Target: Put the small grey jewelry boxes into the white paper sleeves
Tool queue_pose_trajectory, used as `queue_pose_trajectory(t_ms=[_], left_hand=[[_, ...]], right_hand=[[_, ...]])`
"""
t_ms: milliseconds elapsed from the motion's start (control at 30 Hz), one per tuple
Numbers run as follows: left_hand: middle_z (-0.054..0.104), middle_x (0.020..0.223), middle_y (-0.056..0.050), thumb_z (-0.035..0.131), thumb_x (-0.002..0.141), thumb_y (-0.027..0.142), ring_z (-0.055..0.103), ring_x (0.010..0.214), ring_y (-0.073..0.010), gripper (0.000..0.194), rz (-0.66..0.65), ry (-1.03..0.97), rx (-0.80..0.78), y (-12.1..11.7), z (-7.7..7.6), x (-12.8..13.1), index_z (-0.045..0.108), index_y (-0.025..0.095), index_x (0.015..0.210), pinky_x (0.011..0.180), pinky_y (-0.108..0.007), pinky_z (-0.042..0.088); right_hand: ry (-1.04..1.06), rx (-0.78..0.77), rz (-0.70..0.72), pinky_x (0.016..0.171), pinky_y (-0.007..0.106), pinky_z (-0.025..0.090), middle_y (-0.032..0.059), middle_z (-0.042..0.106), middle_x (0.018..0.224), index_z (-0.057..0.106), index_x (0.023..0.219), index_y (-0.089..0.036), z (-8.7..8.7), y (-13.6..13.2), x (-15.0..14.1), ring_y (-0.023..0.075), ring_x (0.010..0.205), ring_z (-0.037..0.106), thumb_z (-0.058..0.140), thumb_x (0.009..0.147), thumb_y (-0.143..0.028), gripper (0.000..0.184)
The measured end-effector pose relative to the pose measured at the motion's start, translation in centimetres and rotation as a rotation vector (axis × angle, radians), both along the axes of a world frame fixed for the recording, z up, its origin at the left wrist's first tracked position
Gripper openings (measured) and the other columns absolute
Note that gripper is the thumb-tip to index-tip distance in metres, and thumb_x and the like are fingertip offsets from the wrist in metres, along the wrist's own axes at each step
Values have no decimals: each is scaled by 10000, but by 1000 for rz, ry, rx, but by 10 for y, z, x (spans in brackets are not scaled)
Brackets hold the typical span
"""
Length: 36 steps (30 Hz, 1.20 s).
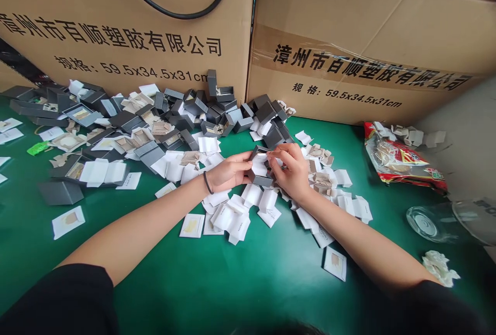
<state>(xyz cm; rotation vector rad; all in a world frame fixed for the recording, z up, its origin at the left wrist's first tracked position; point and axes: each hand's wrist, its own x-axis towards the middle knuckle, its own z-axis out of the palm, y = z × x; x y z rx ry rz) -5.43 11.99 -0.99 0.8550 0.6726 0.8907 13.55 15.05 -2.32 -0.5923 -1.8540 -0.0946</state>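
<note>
My left hand [229, 171] grips a small dark grey box [260, 180] by its left side, with a black band round the wrist. White folded card [259, 164] shows in the opening of the box. Bent over the box's right edge, the fingers of my right hand [291, 174] pinch at the white card; how much of it they hold is partly hidden. Just below both hands lie several loose white folded card pieces [232, 216] on the green table [217, 283].
Many dark grey boxes [127, 121] and card pieces pile up at the back left. Two large cartons [333, 20] stand behind. At the right are a red food packet [403, 162], a clear cup [428, 224] lying on its side and crumpled tissue [439, 268]. A black cable [182, 15] hangs above.
</note>
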Motion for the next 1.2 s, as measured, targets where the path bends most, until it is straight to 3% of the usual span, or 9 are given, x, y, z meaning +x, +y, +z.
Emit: queue_pose_trajectory(t_ms=[200,367,567,633,800,933,1100,1200], left_hand=[[557,933,-65,647,786,181,513,742,-126,369,-9,27,23,-2,3,0,608,181,1153,688,-280,435],[560,983,-73,659,783,192,528,838,-158,401,-27,36,36,-3,4,1,603,199,1180,717,-291,447],[545,947,-53,645,805,205,510,768,-119,383,-53,68,96,-4,5,0,583,209,1182,674,-256,436],[524,908,-42,640,809,204,502,752,-111,344,-44,81,108,-5,5,1,578,199,1148,657,-246,437],[477,816,-15,641,817,236,474,689,-82,266,-37,60,100,-5,2,4,558,166,1060,630,-230,455],[518,862,-25,655,810,271,483,667,-73,343,5,47,91,-5,1,6,538,150,1108,622,-235,478],[495,835,-20,660,798,376,491,679,-82,362,52,64,112,-5,1,8,520,131,1024,659,-265,504],[468,865,-23,640,805,431,467,681,-73,452,73,163,180,-5,-2,9,506,150,1134,640,-249,497]], right_hand=[[46,-65,-1,611,273,465,66,587,878,602,921,-161,-3,-2,0,143,772,558,568,840,-149,89],[67,-116,24,506,227,419,51,580,888,584,974,-158,-1,-5,0,93,638,485,584,826,-147,149],[73,-186,54,487,203,429,52,577,935,589,973,-158,1,-6,0,74,624,496,581,831,-158,141],[53,-157,61,512,209,446,64,582,952,593,970,-159,1,-6,0,96,693,544,568,835,-142,139],[-19,30,86,767,303,501,79,602,980,591,970,-166,-1,-5,-1,162,904,576,532,821,-63,191],[-70,51,77,771,302,494,69,604,1010,566,1000,-174,-2,-3,0,163,912,567,580,808,-90,210],[-82,14,60,765,304,482,75,599,1030,523,933,-165,-3,-4,0,169,932,553,584,828,-122,128],[-79,18,93,792,323,469,85,590,1006,509,915,-156,-3,-4,-1,167,917,539,542,846,-96,97]])
